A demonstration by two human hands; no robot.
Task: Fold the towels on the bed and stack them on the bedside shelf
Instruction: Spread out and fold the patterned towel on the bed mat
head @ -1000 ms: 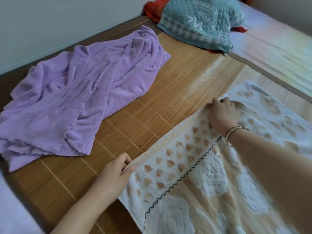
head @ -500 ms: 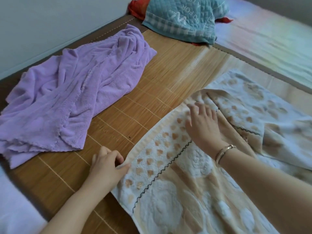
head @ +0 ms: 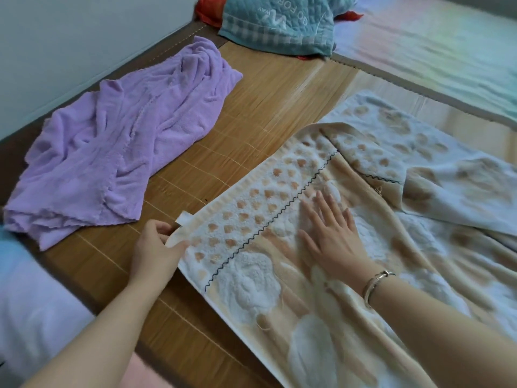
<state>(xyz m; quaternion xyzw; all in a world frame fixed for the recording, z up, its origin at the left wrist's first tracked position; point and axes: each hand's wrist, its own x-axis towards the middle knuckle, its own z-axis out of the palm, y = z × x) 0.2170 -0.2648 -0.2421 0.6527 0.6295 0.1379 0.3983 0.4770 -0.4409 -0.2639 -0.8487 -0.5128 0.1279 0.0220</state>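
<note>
Hands: left hand (head: 156, 247) pinches the beige towel (head: 251, 208) at its near-left corner; right hand (head: 333, 236), fingers now flat, has left the far edge to smooth the fresh fold on the bed (head: 279, 107).

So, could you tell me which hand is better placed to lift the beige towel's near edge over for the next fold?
Probably the left hand: its grip already pinches the beige towel at its edge, by the white tag. The right hand lies flat with fingers spread mid-towel, pressing the cloth, and grips nothing.
</note>
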